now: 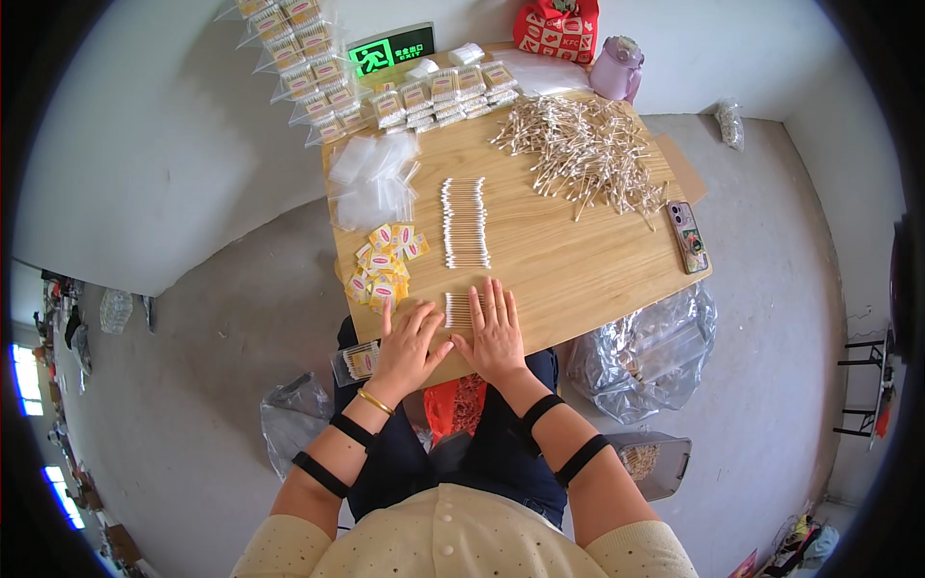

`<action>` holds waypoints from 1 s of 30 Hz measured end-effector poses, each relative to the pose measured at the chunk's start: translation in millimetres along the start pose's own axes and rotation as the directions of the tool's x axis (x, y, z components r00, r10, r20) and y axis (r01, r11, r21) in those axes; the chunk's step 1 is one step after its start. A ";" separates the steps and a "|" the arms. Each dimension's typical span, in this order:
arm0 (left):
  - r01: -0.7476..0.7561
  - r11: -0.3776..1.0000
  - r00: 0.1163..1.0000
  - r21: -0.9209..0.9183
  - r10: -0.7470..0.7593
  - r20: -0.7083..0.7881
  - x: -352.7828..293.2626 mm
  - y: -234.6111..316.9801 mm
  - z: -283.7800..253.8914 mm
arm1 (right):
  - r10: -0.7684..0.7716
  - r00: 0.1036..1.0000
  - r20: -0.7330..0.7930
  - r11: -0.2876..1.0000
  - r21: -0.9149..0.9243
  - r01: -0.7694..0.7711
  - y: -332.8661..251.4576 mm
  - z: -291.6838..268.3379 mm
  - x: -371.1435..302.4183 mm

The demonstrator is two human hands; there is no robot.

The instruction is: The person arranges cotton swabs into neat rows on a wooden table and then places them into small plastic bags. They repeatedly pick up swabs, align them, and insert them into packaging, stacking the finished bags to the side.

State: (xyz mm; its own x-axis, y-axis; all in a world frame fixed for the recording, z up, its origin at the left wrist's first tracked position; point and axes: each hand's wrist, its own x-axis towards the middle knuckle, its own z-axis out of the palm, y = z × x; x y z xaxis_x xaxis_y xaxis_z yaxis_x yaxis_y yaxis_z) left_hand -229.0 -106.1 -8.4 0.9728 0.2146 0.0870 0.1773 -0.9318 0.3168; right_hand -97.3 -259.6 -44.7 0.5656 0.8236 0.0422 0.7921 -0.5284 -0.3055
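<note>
A short row of cotton swabs (462, 311) lies side by side on the wooden table near its front edge. My right hand (495, 339) rests flat with fingers stretched, its fingertips over the right ends of that row. On the other side, my left hand (408, 342) has its fingers spread, fingertips by the row's left ends; whether they touch is unclear. Farther up the table is a longer column of aligned cotton swabs (466, 226). Yellow and white cards (385, 265) lie scattered left of it. Next to my left wrist is a clear bag of swabs (361, 360) with a card.
Loose swabs form a heap (583, 149) at the far right. Clear empty bags (374, 183) lie at the left. Packed swab bags (443, 91) line the back. A phone (688, 238) sits at the right edge, a purple jug (617, 69) behind. Below stands a grey bin (655, 462).
</note>
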 end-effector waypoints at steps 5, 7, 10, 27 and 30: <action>-0.012 1.000 1.000 0.022 0.012 0.002 -2.4 1.9 -0.8 | 0.003 1.000 0.002 1.000 0.002 -0.003 -0.1 0.7 0.1; -0.013 1.000 1.000 0.026 0.013 0.003 -2.5 1.9 0.1 | 0.005 1.000 0.000 1.000 0.001 -0.005 0.4 0.8 -0.2; -0.012 0.999 1.000 0.031 0.012 0.015 -2.9 1.4 -0.1 | 0.007 1.000 0.004 1.000 -0.006 -0.007 0.2 0.7 0.4; -0.028 0.997 0.998 0.072 0.023 0.066 -13.5 1.1 -3.0 | -0.015 0.999 -0.035 1.000 0.001 0.015 0.0 1.2 0.3; -0.014 0.998 0.998 0.055 0.010 0.064 -14.4 1.3 -2.9 | -0.001 1.000 0.002 1.000 -0.014 0.001 -0.7 0.8 0.5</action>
State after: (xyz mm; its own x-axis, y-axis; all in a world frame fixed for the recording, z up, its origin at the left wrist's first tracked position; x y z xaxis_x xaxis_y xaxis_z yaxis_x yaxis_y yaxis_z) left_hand -243.2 -109.5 -6.5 0.9822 0.1857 0.0295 0.1716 -0.9495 0.2629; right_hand -97.7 -258.6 -45.3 0.5645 0.8245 0.0401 0.7957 -0.5305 -0.2923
